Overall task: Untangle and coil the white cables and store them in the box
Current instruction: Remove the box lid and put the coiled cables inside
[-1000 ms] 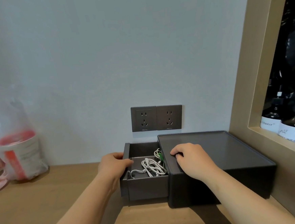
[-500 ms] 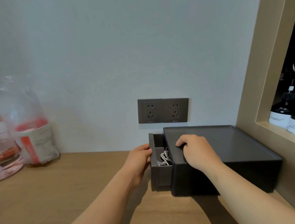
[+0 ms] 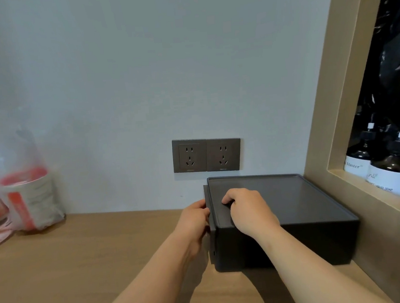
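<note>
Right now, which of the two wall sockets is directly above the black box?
The right socket. It sits above the back left corner of the box, while the left socket hangs over bare counter beside the box.

Illumination is soft and even, with faint shadows under the forearms on the tabletop [image 3: 88,267]. The plastic bag [image 3: 27,188] at the left edge is blurred. Wide-angle distortion bends the shelf frame [image 3: 328,93].

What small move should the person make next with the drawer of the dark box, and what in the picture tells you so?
Probably a last short push with the left hand to seat the drawer flush. Its front sits just proud of the dark box, with no cables showing, while the right hand presses on the top, steadying it.
</note>
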Demonstrator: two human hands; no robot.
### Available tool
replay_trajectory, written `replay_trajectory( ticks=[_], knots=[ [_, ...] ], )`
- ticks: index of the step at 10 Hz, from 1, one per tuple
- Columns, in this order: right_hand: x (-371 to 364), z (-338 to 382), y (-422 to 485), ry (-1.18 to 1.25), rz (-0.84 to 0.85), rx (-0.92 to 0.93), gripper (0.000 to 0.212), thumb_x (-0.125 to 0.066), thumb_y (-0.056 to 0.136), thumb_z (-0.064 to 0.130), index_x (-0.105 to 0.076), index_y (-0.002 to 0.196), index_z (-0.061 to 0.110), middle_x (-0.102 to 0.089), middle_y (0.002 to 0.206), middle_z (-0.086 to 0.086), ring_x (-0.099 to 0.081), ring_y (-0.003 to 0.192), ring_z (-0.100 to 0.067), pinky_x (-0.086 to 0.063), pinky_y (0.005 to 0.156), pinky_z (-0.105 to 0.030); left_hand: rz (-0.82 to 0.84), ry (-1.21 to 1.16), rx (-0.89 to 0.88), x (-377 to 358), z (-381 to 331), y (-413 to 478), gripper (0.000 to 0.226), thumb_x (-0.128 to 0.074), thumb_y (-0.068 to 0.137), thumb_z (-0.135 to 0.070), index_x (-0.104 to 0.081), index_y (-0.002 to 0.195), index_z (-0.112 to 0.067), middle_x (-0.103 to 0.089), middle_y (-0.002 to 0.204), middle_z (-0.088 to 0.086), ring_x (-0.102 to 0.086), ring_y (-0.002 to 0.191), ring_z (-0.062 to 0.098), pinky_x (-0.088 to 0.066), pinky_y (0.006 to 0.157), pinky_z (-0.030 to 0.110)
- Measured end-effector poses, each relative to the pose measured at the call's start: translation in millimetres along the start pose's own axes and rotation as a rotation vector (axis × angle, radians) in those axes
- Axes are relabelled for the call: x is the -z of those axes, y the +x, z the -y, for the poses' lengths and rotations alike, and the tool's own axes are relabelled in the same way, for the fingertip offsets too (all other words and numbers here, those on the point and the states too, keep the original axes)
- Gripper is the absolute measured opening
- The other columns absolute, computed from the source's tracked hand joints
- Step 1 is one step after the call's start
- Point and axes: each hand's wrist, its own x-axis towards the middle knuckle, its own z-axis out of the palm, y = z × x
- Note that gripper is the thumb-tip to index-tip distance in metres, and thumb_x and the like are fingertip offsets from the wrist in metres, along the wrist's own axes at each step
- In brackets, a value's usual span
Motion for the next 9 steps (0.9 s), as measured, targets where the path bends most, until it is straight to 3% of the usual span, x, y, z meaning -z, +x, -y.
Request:
replay_trajectory(
  ticks=[3, 4, 5, 6, 7, 8, 9],
  knots=[
    [0.1, -1.0, 1.8, -0.021, 0.010, -0.002, 0.044, -0.037, 0.093, 0.000, -0.058, 0.120, 0.027, -0.055, 0.123, -0.004, -0.049, 0.113, -0.026, -0.051, 0.088, -0.041, 0.075, -0.128, 0.066, -14.4, 4.9, -3.0, 0.039, -0.034, 0.102, -0.029, -0.067, 0.098, -0.010, -0.069, 0.081, 0.007, -0.063, 0.070, 0.015, -0.047, 0.057, 0.023],
    [0.1, -1.9, 1.7, -0.020, 0.011, 0.002, 0.044, -0.037, 0.092, -0.001, -0.058, 0.119, 0.027, -0.056, 0.122, -0.003, -0.049, 0.111, -0.025, -0.051, 0.084, -0.040, 0.131, -0.003, 0.041, -7.8, 3.4, -4.3, 0.042, -0.028, 0.098, -0.028, -0.065, 0.110, -0.010, -0.069, 0.101, 0.008, -0.064, 0.089, 0.014, -0.050, 0.068, 0.018],
    [-1.5, -2.1, 3.3, -0.014, 0.006, 0.007, 0.040, -0.040, 0.093, 0.001, -0.058, 0.119, 0.026, -0.057, 0.121, -0.003, -0.050, 0.110, -0.024, -0.052, 0.086, -0.040, 0.115, 0.091, 0.036, 2.2, 0.4, -2.2, 0.036, -0.028, 0.095, -0.027, -0.055, 0.119, -0.027, -0.045, 0.144, 0.000, -0.032, 0.138, 0.018, -0.022, 0.111, 0.034],
    [-2.6, -2.5, 3.2, -0.009, 0.004, 0.023, 0.037, -0.041, 0.094, 0.005, -0.058, 0.117, 0.027, -0.058, 0.120, -0.003, -0.050, 0.111, -0.024, -0.052, 0.087, -0.040, 0.084, 0.173, 0.032, 2.7, -4.8, -4.2, 0.040, -0.025, 0.098, -0.027, -0.046, 0.132, -0.032, -0.037, 0.150, -0.001, -0.031, 0.137, 0.019, -0.020, 0.111, 0.039],
    [-0.1, -2.4, -1.6, -0.001, -0.027, 0.071, 0.032, -0.041, 0.096, 0.012, -0.058, 0.119, 0.027, -0.059, 0.121, 0.000, -0.050, 0.113, -0.022, -0.049, 0.092, -0.038, 0.024, 0.303, 0.024, -1.3, -11.4, -8.9, 0.043, -0.024, 0.102, -0.029, -0.038, 0.143, -0.023, -0.033, 0.152, 0.002, -0.031, 0.138, 0.022, -0.023, 0.111, 0.038],
    [9.4, 1.4, -11.6, -0.064, -0.093, 0.141, 0.031, -0.042, 0.097, 0.017, -0.056, 0.125, 0.024, -0.059, 0.125, 0.002, -0.048, 0.118, -0.019, -0.037, 0.103, -0.036, -0.023, 0.452, -0.115, -3.6, -23.5, -17.4, 0.038, -0.024, 0.104, -0.025, -0.046, 0.134, -0.020, -0.042, 0.146, 0.007, -0.042, 0.116, 0.016, -0.031, 0.096, 0.029],
    [19.3, 3.7, -20.5, -0.085, -0.171, 0.177, 0.032, -0.041, 0.098, 0.019, -0.055, 0.126, 0.024, -0.059, 0.125, 0.004, -0.047, 0.120, -0.017, -0.031, 0.104, -0.035, -0.129, 0.603, -0.232, 0.6, -32.1, -28.7, 0.038, -0.029, 0.102, -0.024, -0.047, 0.135, -0.021, -0.047, 0.142, 0.003, -0.045, 0.119, 0.016, -0.035, 0.097, 0.029]
  ],
)
